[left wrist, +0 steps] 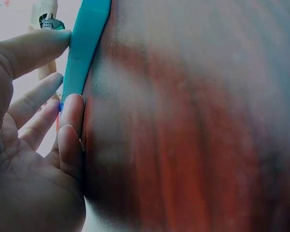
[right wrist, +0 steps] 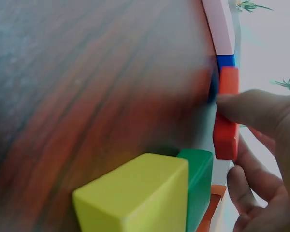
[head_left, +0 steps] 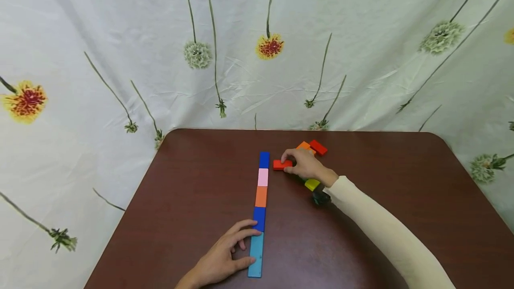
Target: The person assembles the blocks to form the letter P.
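Observation:
A straight row of blocks lies on the table, from far to near: a blue block (head_left: 264,159), a pink block (head_left: 263,177), an orange block (head_left: 261,196), a second blue block (head_left: 261,214) and a long light blue block (head_left: 256,269). Spread along the near end's left side, my left hand (head_left: 218,255) rests its fingertips and thumb on the nearer blue and light blue blocks. My right hand (head_left: 307,165) pinches a red block (right wrist: 226,137) between thumb and fingers, just right of the row's far end. In the right wrist view this block appears raised off the tabletop.
Around my right hand lie another red block (head_left: 318,147), orange blocks (head_left: 303,145), a yellow block (head_left: 312,184) and a green block (right wrist: 199,186). The dark brown table (head_left: 192,168) ends at a flowered cloth (head_left: 241,84) behind it.

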The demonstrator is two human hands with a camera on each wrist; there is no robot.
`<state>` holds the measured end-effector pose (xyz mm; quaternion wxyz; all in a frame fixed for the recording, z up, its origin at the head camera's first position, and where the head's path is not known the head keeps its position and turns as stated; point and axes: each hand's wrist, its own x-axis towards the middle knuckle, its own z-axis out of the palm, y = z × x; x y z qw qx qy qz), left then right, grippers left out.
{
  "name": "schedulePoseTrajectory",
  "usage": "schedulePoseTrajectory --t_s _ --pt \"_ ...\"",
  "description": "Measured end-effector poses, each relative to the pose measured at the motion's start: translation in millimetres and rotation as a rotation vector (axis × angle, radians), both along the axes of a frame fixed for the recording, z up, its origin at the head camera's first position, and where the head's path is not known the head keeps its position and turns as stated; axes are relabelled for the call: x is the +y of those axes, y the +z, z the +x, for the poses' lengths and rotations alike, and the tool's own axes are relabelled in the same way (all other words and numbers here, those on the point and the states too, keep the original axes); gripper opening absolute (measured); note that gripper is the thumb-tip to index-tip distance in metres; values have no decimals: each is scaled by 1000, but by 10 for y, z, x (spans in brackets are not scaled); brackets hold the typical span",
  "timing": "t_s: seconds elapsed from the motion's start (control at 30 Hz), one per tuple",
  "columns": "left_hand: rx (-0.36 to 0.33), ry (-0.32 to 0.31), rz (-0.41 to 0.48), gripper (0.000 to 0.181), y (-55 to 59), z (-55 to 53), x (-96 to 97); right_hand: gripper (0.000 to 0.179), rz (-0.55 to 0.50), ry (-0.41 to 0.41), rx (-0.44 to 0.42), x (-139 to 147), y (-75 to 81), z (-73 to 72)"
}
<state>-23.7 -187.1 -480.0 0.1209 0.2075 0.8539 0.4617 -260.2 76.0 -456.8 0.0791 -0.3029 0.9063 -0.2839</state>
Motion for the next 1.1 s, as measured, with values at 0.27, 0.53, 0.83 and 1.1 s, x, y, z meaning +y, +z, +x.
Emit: schedulePoseTrajectory --t_s 0.27,0.53,0.83,1.1 --pt "5 0 -1 49 -7 2 0 18 -48 -152 7 -34 21 -30" --pt "-8 0 -3 49 1 -9 -2 19 -34 -202 14 -102 -26 -82" --pt "-3 3 1 49 -3 -4 -6 21 9 -222 -5 -181 -91 -136" --pt "-7 0 4 49 -9 -6 1 21 18 -197 14 -150 -70 -123"
